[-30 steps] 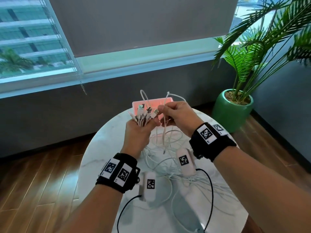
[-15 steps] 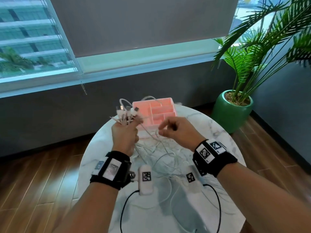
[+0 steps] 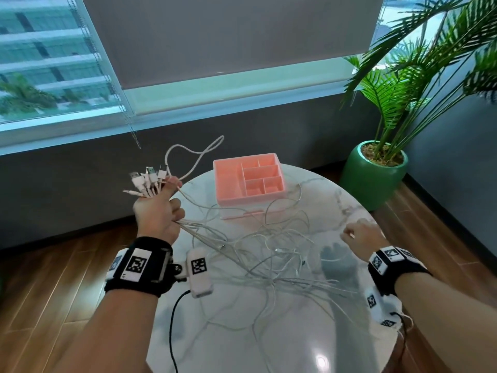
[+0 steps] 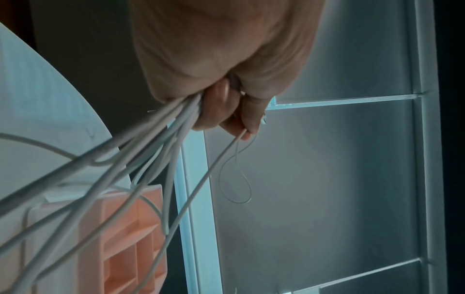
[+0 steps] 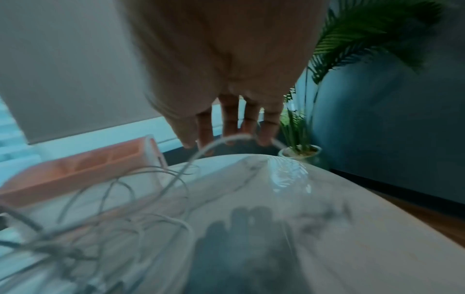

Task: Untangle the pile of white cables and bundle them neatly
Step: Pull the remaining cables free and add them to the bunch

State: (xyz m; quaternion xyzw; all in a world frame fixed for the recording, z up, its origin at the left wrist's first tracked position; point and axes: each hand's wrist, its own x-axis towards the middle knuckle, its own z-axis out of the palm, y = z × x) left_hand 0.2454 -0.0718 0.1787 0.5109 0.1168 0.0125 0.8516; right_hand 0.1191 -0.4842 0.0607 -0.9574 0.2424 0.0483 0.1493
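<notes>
Head view, left hand: raised off the counter's left edge; fingers curled tight round the gathered plug ends, connectors fanned upward, one loop arching above.
Head view, white cables: strands running from the fist down into a loose tangle at mid-counter, some trailing toward the near-right edge.
Head view, right hand: over the right edge, low above the marble counter; grip not readable here.
Head view, pink organiser: at the far edge, compartments bare.
Left wrist view: fist closed on a sheaf of cables; one thin strand pinched at the fingertips.
Right wrist view: fingers straight and spread, holding nothing; one cable arc just below the tips.
Advice, judged: keep the plug ends clamped; draw one strand at a time, sliding along its length; avoid yanking crossings tight.
</notes>
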